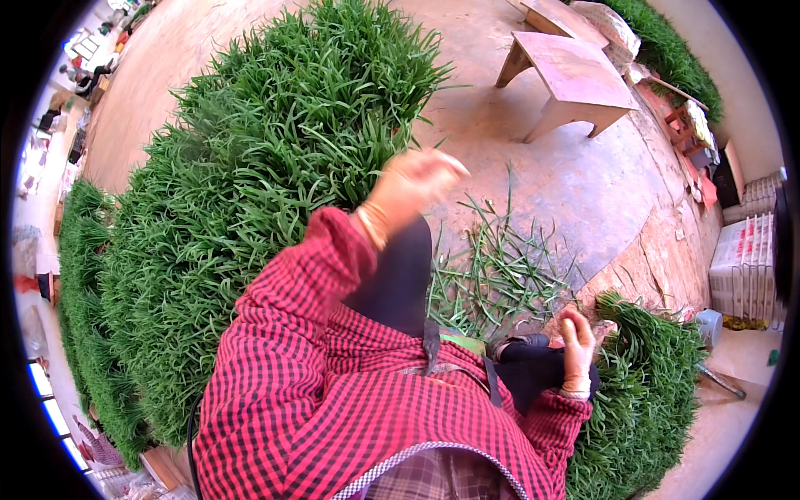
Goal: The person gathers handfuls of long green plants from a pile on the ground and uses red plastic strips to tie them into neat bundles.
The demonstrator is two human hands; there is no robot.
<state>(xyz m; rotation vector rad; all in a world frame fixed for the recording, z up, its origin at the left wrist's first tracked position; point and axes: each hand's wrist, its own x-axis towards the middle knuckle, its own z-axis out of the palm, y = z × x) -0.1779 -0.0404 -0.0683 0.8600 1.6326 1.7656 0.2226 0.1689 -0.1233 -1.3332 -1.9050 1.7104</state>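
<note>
My left hand (414, 179), slightly blurred, is raised beside a dense mass of green leafy stalks (300, 100), its fingers loosely bent and apart, holding nothing visible. Lower right, my right hand (577, 342) is raised over my dark-clad leg, fingers half curled and apart, with nothing visible in it. Next to it is a pile of bundled green stalks (642, 392). Loose cut green stalks (492, 267) lie scattered on the floor between my hands.
A low pinkish wooden table (567, 62) stands ahead right. Further right are a small wooden stool (685, 133), stacked white crates (742, 262) and a pale blue container (708, 325). More greenery (92, 317) lines the left. People and clutter show small at the far left rim.
</note>
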